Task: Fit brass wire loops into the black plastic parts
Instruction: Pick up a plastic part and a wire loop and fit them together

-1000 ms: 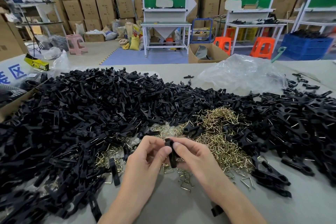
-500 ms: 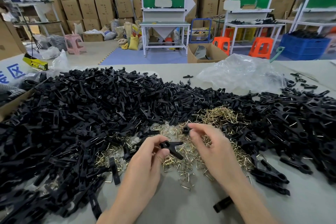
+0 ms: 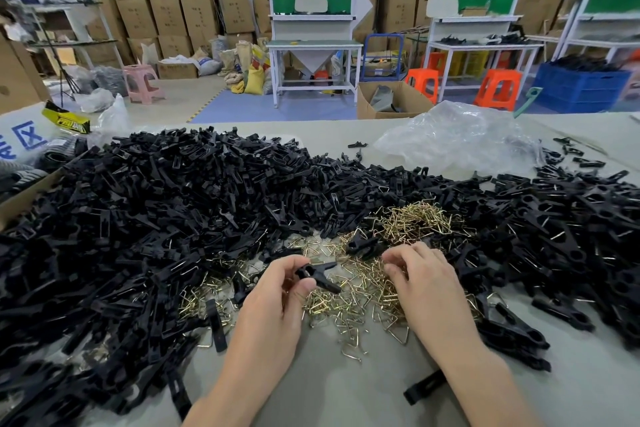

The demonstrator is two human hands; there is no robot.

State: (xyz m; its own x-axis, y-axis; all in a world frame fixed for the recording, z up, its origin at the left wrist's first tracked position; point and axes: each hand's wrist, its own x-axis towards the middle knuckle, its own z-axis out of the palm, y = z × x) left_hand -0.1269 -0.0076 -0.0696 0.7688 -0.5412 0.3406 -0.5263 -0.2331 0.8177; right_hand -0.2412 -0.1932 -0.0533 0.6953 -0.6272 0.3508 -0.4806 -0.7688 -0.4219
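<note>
My left hand pinches a black plastic part between thumb and fingers, just above the table. My right hand lies to its right, fingers curled down into the heap of brass wire loops. Its thumb and forefinger close together on a loop at the heap's near edge. A big heap of black plastic parts fills the left half of the grey table. Another heap of black parts lies on the right. A single black part rests on the brass loops just beyond both hands.
A crumpled clear plastic bag lies at the far right of the table. A cardboard box edge borders the left side. A loose black part lies by my right forearm. Beyond the table are benches, orange stools and stacked cartons.
My hands, together on one black part a second ago, have separated. The left keeps the part, now turned sideways; the right reached out and has come down onto the brass loops.
</note>
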